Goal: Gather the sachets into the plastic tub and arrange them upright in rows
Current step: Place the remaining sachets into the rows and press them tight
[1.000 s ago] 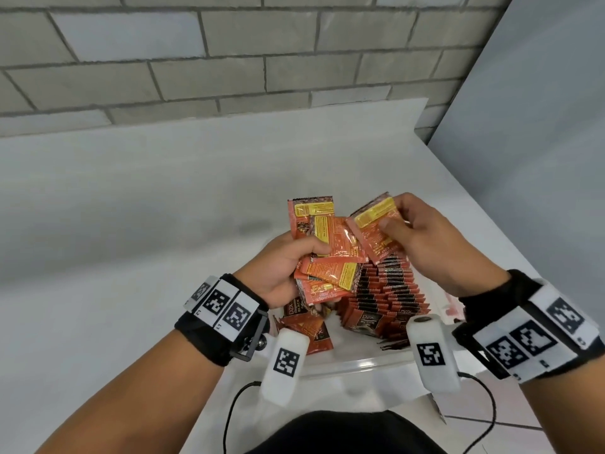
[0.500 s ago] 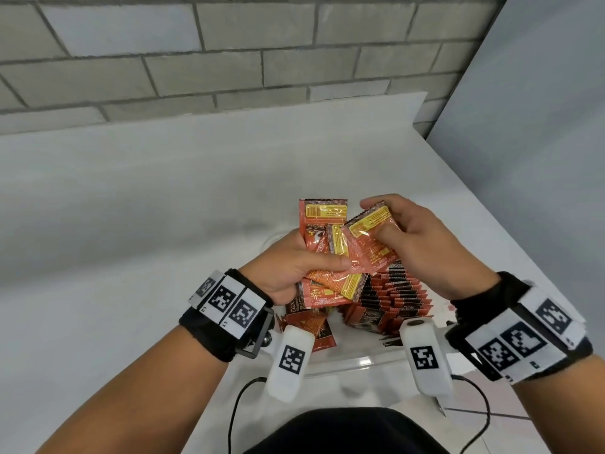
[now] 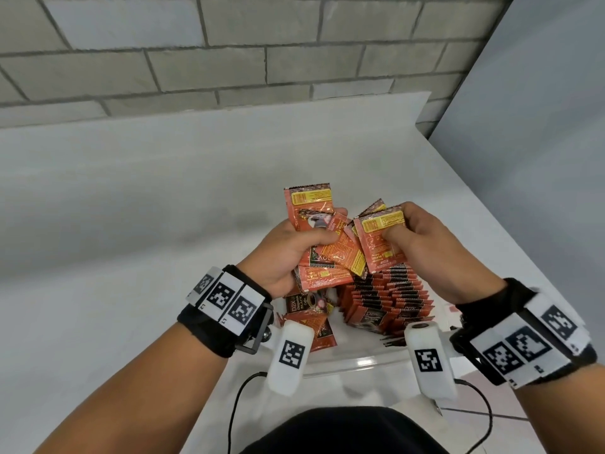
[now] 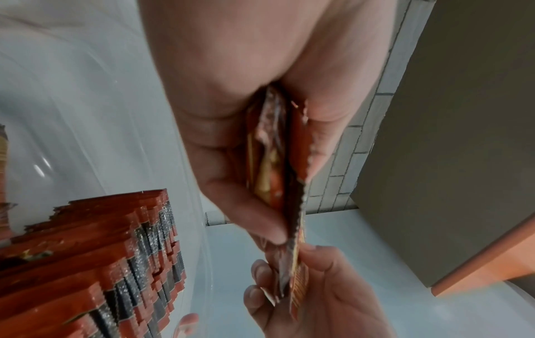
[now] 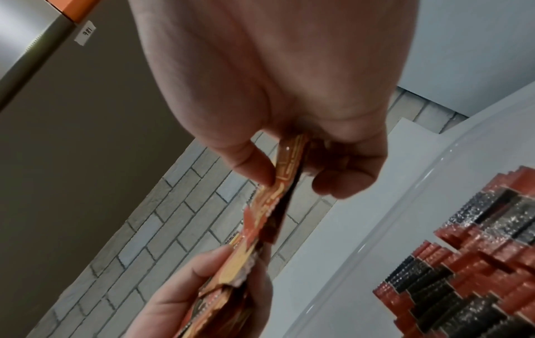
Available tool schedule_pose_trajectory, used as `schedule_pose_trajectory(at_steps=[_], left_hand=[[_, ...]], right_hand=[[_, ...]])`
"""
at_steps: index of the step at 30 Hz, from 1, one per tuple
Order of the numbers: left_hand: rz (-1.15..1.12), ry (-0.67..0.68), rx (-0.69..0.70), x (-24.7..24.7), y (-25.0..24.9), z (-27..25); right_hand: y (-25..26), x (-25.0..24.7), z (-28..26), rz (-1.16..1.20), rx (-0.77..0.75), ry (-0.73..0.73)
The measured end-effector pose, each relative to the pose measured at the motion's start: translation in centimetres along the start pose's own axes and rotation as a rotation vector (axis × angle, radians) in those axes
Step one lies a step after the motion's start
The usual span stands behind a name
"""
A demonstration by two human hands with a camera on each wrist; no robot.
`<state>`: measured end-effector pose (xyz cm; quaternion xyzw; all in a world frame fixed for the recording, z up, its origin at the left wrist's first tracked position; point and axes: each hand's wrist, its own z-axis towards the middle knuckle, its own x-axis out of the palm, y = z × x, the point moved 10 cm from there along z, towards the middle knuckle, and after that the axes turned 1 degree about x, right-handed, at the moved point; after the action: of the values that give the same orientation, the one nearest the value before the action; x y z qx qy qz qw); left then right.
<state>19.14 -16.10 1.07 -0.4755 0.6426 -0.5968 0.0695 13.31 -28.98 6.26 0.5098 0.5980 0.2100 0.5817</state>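
A person stands at a white counter [image 3: 131,240] and holds both hands above a clear plastic tub [image 3: 343,363] that sits at the counter's near edge. The left hand [image 3: 288,253] has its fingers and thumb curled round a loose fan of orange and red sachets [image 3: 327,253]; the sachets overlap at odd angles, and one stands taller than the rest. The left grip is closed firmly on this bundle. The right hand [image 3: 422,237] pinches a small stack of about two or three sachets [image 3: 381,244] between thumb and fingers, so this grip is closed too. The two handfuls almost meet above the tub.

Inside the tub, below the right hand, a dense row of sachets [image 3: 389,299] stands upright on edge, packed face to face. Below the left hand, a few loose sachets [image 3: 311,319] lie flat and jumbled on the tub floor, beside the upright row.

From the left wrist view, the bundle shows edge-on between the curled fingers [image 4: 254,205], with the standing row to the left. A grey brick wall [image 3: 229,50] rises behind the counter. Each wrist wears a black band [image 3: 216,326] with square black-and-white markers.
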Motion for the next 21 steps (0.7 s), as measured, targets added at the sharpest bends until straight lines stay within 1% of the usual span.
schedule_pose_trajectory(at_steps=[3, 6, 9, 11, 13, 15, 19, 21], left_hand=[[0.060, -0.008, -0.009, -0.1, 0.1, -0.1], [0.088, 0.015, -0.019, 0.2, 0.2, -0.2], [0.044, 0.007, -0.037, 0.1, 0.3, 0.0], [-0.042, 0.006, -0.052, 0.0, 0.3, 0.1], [-0.144, 0.018, -0.058, -0.1, 0.4, 0.2], [-0.174, 0.053, -0.043, 0.0, 0.3, 0.1], [-0.056, 0.067, -0.004, -0.1, 0.0, -0.2], [0.027, 0.061, 0.036, -0.1, -0.3, -0.2]], right_hand=[[0.1, 0.1, -0.1, -0.012, -0.004, 0.014], [0.7, 0.4, -0.2, -0.030, -0.057, 0.042], [1.0, 0.7, -0.3, 0.001, -0.098, 0.076], [1.1, 0.7, -0.3, 0.028, -0.104, 0.076], [0.8, 0.6, -0.2, 0.094, -0.087, 0.066], [0.3, 0.6, 0.0, 0.212, -0.041, 0.057], [-0.9, 0.7, 0.3, 0.538, 0.093, 0.064], [-1.1, 1.0, 0.3, 0.568, 0.129, 0.086]])
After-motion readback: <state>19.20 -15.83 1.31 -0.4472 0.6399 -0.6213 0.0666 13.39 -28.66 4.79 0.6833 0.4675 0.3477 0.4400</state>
